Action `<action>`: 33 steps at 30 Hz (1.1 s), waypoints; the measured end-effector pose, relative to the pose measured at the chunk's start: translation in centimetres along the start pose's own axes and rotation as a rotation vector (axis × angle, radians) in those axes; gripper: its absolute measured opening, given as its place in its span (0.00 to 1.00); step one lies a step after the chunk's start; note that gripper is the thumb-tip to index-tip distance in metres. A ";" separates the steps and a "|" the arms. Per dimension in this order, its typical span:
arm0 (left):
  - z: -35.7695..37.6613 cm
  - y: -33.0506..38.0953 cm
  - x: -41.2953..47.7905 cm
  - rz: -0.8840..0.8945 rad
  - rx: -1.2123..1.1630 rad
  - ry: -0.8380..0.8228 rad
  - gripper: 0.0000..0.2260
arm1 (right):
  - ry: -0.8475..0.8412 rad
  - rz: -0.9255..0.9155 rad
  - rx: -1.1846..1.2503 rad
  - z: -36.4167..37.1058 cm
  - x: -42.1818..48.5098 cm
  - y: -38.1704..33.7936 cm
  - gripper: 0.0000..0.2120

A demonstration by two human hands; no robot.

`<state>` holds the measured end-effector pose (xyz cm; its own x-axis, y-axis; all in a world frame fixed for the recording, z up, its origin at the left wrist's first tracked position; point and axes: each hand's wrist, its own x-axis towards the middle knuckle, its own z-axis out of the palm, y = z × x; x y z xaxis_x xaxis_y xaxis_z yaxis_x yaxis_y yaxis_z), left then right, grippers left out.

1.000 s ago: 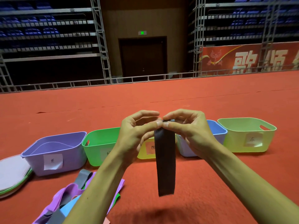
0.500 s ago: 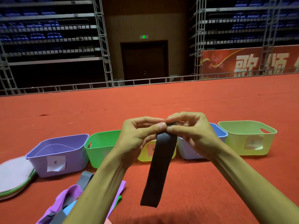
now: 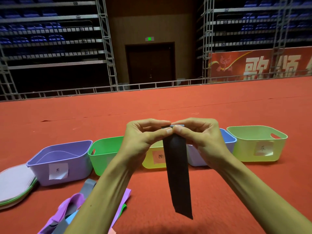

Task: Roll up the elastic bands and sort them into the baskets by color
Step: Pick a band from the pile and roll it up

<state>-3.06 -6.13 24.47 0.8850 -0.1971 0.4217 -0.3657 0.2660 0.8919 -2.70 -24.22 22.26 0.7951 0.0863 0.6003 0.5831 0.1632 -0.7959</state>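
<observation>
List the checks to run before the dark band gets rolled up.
1. Grip: left hand and right hand both pinch the top end of the dark band. Ok.
2. Band hangs flat and untwisted, lower end free. Ok.
3. First turn of the roll begun: cannot tell, the fingers cover it.
4. Matching basket known: cannot tell. None of the baskets is dark, and the labels are unreadable.
5. Loose bands on the carpet lie apart from the hanging band. Ok.
</observation>
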 end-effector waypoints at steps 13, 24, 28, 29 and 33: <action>-0.2 -0.2 -0.5 -0.131 -0.054 -0.016 0.15 | 0.026 -0.126 -0.030 0.3 -0.4 0.2 0.08; -0.6 -0.6 -0.7 0.004 0.002 0.006 0.14 | 0.016 0.054 0.048 0.2 -0.3 0.4 0.12; -0.5 -0.6 -0.9 0.000 -0.018 -0.004 0.11 | 0.041 -0.043 -0.051 0.1 -0.3 0.3 0.09; -0.5 -0.6 -0.8 -0.019 -0.037 -0.002 0.11 | 0.039 -0.065 -0.060 0.1 -0.3 0.3 0.10; -0.6 -0.3 -0.8 -0.121 -0.064 -0.020 0.17 | 0.050 -0.110 -0.062 0.2 -0.4 0.1 0.08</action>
<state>-3.47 -5.53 23.80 0.9155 -0.2502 0.3151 -0.2367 0.2983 0.9247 -2.94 -24.08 21.97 0.7322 0.0223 0.6808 0.6752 0.1079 -0.7297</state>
